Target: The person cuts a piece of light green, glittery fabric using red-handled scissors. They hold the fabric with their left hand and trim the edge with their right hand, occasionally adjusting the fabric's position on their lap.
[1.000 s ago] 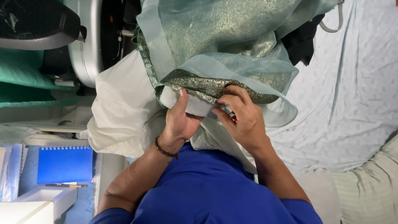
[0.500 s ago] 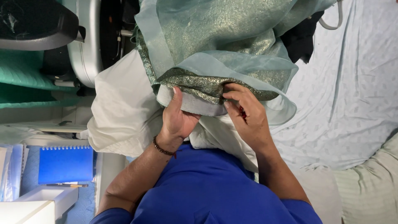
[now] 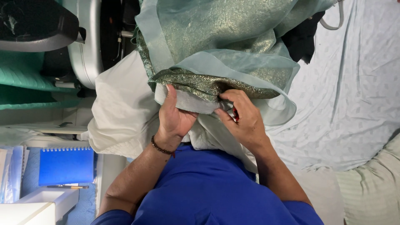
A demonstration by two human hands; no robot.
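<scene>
Right in front of your chest, your left hand grips the pale lining edge of the green glittery fabric, thumb up along it. Your right hand pinches the same folded hem just beside it, fingers curled, something small and red tucked in them. White cloth lies beneath; a blue spiral notebook sits well apart.

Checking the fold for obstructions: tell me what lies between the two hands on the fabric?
In the head view, only a pale lining edge under the green glitter fabric spans between the left hand and right hand; nothing else.
</scene>
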